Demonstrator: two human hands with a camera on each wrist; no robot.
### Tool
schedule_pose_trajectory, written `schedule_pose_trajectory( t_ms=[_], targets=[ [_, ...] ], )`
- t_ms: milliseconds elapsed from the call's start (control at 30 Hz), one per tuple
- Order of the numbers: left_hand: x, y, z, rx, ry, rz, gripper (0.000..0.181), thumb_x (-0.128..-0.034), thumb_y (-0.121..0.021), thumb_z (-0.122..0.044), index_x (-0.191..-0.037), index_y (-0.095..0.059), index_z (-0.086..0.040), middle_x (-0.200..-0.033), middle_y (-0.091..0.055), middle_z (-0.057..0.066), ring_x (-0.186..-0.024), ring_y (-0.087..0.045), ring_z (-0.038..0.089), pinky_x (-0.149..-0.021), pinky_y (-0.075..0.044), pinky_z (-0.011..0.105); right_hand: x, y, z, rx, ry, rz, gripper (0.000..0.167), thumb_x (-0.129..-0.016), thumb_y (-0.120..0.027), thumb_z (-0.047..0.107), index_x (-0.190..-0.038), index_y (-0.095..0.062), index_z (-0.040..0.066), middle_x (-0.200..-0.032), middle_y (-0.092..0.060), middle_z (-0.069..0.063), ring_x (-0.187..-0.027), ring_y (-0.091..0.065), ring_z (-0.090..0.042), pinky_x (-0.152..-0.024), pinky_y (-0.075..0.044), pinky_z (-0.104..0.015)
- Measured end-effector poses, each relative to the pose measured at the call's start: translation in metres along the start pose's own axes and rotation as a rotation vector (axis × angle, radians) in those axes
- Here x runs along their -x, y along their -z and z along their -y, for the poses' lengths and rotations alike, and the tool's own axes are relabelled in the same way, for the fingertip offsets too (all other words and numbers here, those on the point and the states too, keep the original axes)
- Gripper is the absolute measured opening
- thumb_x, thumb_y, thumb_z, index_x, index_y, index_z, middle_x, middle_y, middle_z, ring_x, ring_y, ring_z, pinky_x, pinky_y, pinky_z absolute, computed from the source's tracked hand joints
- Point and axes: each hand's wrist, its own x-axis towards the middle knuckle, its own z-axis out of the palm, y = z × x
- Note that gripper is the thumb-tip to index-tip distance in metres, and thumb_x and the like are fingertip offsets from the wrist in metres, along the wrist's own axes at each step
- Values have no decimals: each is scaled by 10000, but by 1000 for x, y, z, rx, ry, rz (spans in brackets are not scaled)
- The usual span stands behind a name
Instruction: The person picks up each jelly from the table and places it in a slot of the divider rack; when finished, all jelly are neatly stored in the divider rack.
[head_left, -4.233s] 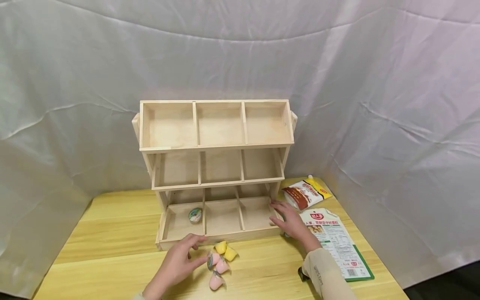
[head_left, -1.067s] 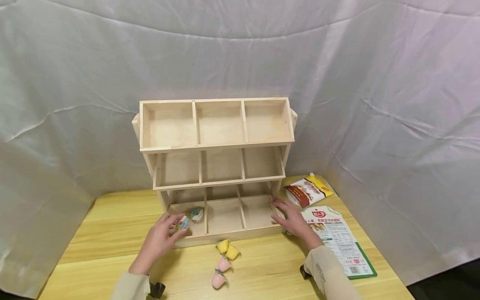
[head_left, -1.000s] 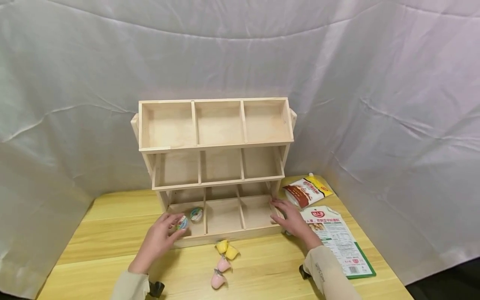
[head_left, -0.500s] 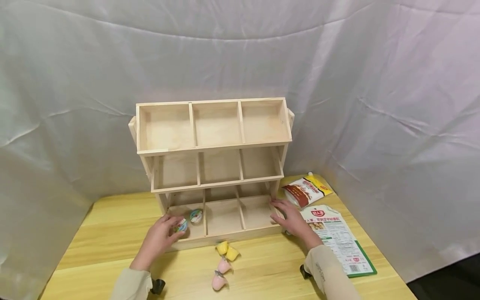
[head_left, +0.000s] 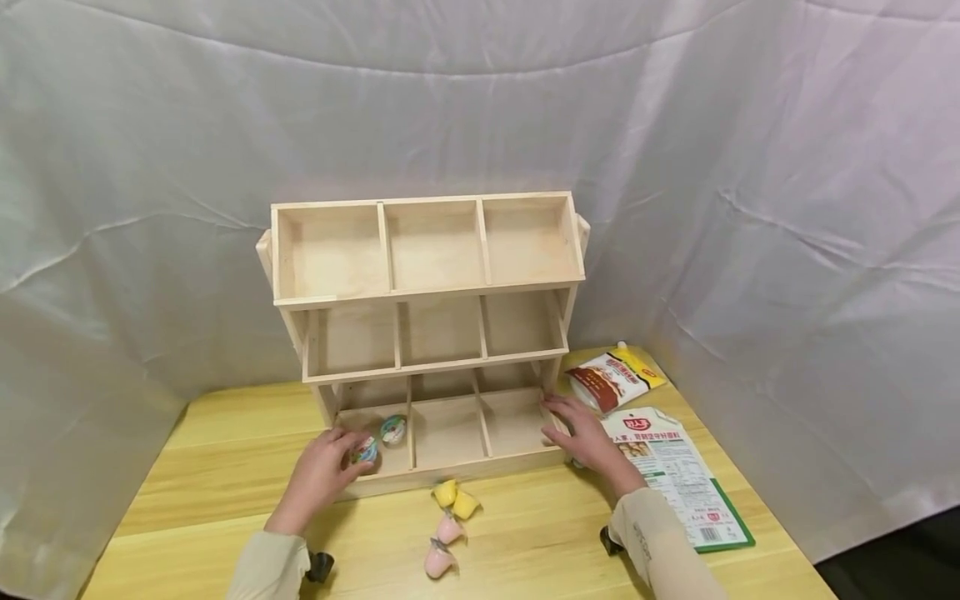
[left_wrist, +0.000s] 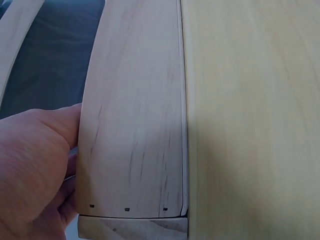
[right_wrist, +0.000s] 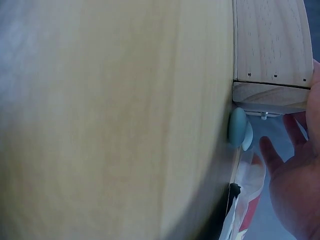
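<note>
One three-tier wooden rack (head_left: 427, 292) on a bench (head_left: 540, 533); at the left compartment of its lowest tier, one lidded cup (head_left: 366, 451) gripped in the curled fingers of the left hand (head_left: 321, 475), with a second cup (head_left: 393, 430) just beside. Right hand (head_left: 588, 437), fingers loosely extended and grasping nothing, at that tier's right end. In front, two yellow cups (head_left: 464, 505) and two pink cups (head_left: 439, 561); to the right, one spouted pouch (head_left: 615, 379) and one green-edged packet (head_left: 678, 479).
</note>
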Motion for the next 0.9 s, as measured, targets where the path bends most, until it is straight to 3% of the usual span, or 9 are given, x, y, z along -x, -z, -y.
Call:
schedule_pose_trajectory(
  t_ms=[300, 600, 900],
  targets=[
    [-2, 1, -1, -13, 64, 42, 463, -785, -903, -287, -1146, -754, -38, -1059, -708, 135, -935, -674, 325, -896, -553, 581, 0, -1, -1, 2, -7, -1, 514, -979, -726, 270, -1438, -602, 74, -1518, -533, -150, -1416, -474, -404, -1160, -392, -636],
    [-5, 5, -5, 13, 67, 67, 418, -784, -908, -269, -1116, -777, -52, -1110, -718, 131, -1007, -684, 362, -926, -546, 598, -3, 1, 1, -6, -20, 7, 511, -967, -743, 268, -1422, -617, 72, -1497, -550, -144, -1410, -488, -385, -1155, -420, -600],
    [-6, 8, -6, 30, 86, 75, 413, -760, -929, -243, -1099, -782, -57, -1058, -719, 110, -982, -684, 366, -904, -548, 602, -3, 1, 1, -16, -23, 22, 524, -971, -737, 279, -1431, -607, 64, -1509, -540, -153, -1416, -478, -397, -1160, -410, -609]
  ],
)
